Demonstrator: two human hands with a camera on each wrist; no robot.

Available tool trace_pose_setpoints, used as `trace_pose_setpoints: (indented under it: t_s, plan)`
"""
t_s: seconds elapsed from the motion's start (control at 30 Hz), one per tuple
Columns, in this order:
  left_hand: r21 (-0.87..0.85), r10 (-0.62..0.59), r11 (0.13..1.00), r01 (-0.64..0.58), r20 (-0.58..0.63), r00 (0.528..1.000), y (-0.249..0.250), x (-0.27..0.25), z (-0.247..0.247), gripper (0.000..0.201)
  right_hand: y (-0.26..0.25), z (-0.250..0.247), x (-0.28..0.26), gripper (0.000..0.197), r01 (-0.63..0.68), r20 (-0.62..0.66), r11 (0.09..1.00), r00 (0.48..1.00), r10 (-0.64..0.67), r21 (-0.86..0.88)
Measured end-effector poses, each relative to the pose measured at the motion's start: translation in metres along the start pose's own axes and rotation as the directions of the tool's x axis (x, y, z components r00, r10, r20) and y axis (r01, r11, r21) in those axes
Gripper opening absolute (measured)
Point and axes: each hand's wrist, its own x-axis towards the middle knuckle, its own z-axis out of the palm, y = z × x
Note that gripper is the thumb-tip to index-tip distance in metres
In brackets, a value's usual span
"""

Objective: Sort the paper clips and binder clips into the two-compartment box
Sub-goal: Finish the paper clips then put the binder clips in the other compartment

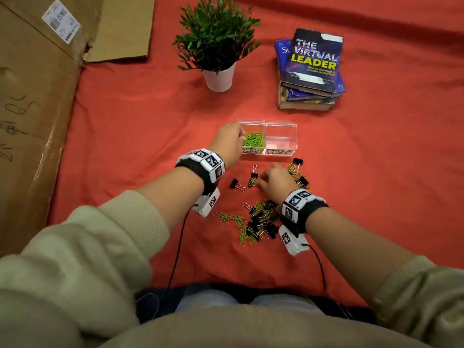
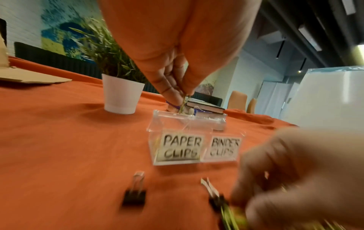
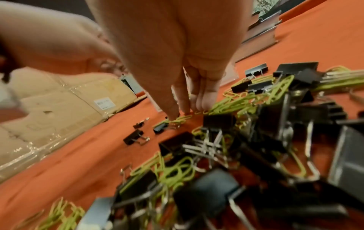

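Note:
The clear two-compartment box (image 1: 295, 136) stands on the red cloth, labelled PAPER CLIPS on the left and BINDER CLIPS on the right. Green paper clips (image 1: 253, 139) fill the left compartment; the right one looks empty. My left hand (image 1: 242, 136) is over the left compartment. In the left wrist view, the left hand (image 2: 184, 99) pinches a green paper clip (image 2: 182, 105) just above the box rim. My right hand (image 1: 262, 177) reaches down in front of the box. There its thumb and fingertips (image 3: 174, 116) pinch a green paper clip (image 3: 184, 119) lying on the cloth.
A mixed pile of black binder clips and green paper clips (image 1: 261, 217) lies under my right wrist, and more clips (image 1: 298, 172) lie to the right. Single binder clips (image 1: 236, 184) sit left of the hand. A potted plant (image 1: 218, 46), stacked books (image 1: 311, 69) and cardboard (image 1: 32, 109) surround the area.

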Motion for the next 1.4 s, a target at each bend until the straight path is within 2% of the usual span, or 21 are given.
trace_pose_setpoints:
  t_s: [0.1, 0.23, 0.33, 0.43, 0.5, 0.57, 0.63, 0.73, 0.8, 0.83, 0.93, 0.97, 1.0, 1.1, 1.17, 1.27, 1.33, 1.4]
  plan:
    - [0.029, -0.001, 1.000, 0.002, -0.019, 1.000, 0.011, 0.026, 0.007, 0.015, 0.002, 0.009, 0.000, 0.026, 0.053, -0.033, 0.997, 0.998, -0.054, -0.050]
    - [0.111, -0.006, 0.994, -0.005, 0.098, 0.995, 0.007, 0.034, 0.022, 0.021, 0.005, 0.011, -0.001, 0.018, 0.073, -0.032, 0.997, 0.997, -0.074, -0.032]
    - [0.085, 0.054, 0.994, -0.061, 0.078, 0.995, 0.000, 0.018, 0.022, 0.028, 0.005, 0.007, -0.002, 0.014, 0.057, 0.005, 0.998, 0.998, -0.057, -0.007]
    - [0.050, 0.094, 0.994, -0.096, 0.042, 0.995, -0.013, -0.016, 0.016, 0.019, 0.007, 0.001, -0.005, 0.007, 0.019, -0.013, 0.992, 1.000, -0.017, 0.123]
    - [0.072, 0.057, 0.995, -0.069, 0.154, 0.986, -0.028, -0.045, 0.016, 0.016, 0.010, -0.004, -0.007, 0.006, 0.011, -0.028, 0.970, 1.000, -0.004, 0.243]
    - [0.156, 0.002, 0.986, -0.051, 0.300, 0.954, -0.047, -0.074, 0.020, 0.015, 0.015, -0.010, -0.009, 0.020, 0.026, 0.001, 0.953, 1.000, -0.028, 0.301]
    - [0.252, -0.050, 0.966, -0.057, 0.400, 0.915, -0.065, -0.099, 0.025, 0.016, 0.018, -0.014, -0.011, 0.025, 0.041, 0.027, 0.934, 0.998, -0.055, 0.355]
    - [0.339, -0.104, 0.940, -0.046, 0.410, 0.906, -0.082, -0.124, 0.033, 0.021, 0.019, -0.020, -0.013, 0.018, -0.021, 0.073, 0.881, 0.997, -0.015, 0.472]
    - [0.359, -0.118, 0.933, -0.023, 0.366, 0.923, -0.088, -0.131, 0.036, 0.022, 0.017, -0.023, -0.012, 0.021, -0.093, 0.115, 0.822, 0.993, 0.033, 0.562]
    - [0.359, -0.120, 0.933, -0.014, 0.349, 0.929, -0.089, -0.133, 0.037, 0.021, 0.015, -0.023, -0.012, 0.023, -0.136, 0.142, 0.763, 0.988, 0.059, 0.632]
    - [0.352, -0.142, 0.936, 0.018, 0.329, 0.934, -0.092, -0.136, 0.041, 0.018, 0.007, -0.018, -0.008, 0.022, -0.303, 0.269, 0.462, 0.953, 0.138, 0.834]
    - [0.353, -0.149, 0.935, 0.025, 0.328, 0.933, -0.092, -0.137, 0.042, 0.018, 0.004, -0.016, -0.006, 0.021, -0.336, 0.296, 0.424, 0.942, 0.160, 0.841]
    - [0.354, -0.155, 0.935, 0.030, 0.330, 0.931, -0.093, -0.138, 0.043, 0.019, 0.002, -0.013, -0.004, 0.022, -0.351, 0.298, 0.459, 0.936, 0.185, 0.816]
    - [0.323, -0.141, 0.946, 0.024, 0.344, 0.929, -0.091, -0.139, 0.043, 0.017, -0.002, -0.002, 0.007, 0.033, -0.289, 0.180, 0.783, 0.957, 0.227, 0.550]
    - [0.238, -0.112, 0.971, 0.029, 0.341, 0.933, -0.087, -0.139, 0.039, 0.013, -0.007, 0.005, 0.014, 0.042, -0.259, 0.129, 0.905, 0.965, 0.228, 0.336]
    - [0.038, -0.107, 0.994, 0.101, 0.304, 0.947, -0.075, -0.139, 0.034, 0.011, -0.016, 0.010, 0.021, 0.043, -0.267, 0.150, 0.955, 0.957, 0.247, 0.128]
    - [-0.067, -0.138, 0.984, 0.164, 0.292, 0.946, -0.068, -0.136, 0.034, 0.019, -0.017, 0.007, 0.021, 0.043, -0.279, 0.158, 0.945, 0.954, 0.253, 0.171]
    - [-0.097, -0.167, 0.974, 0.206, 0.310, 0.936, -0.065, -0.132, 0.035, 0.025, -0.015, 0.002, 0.018, 0.037, -0.270, 0.142, 0.910, 0.961, 0.236, 0.316]
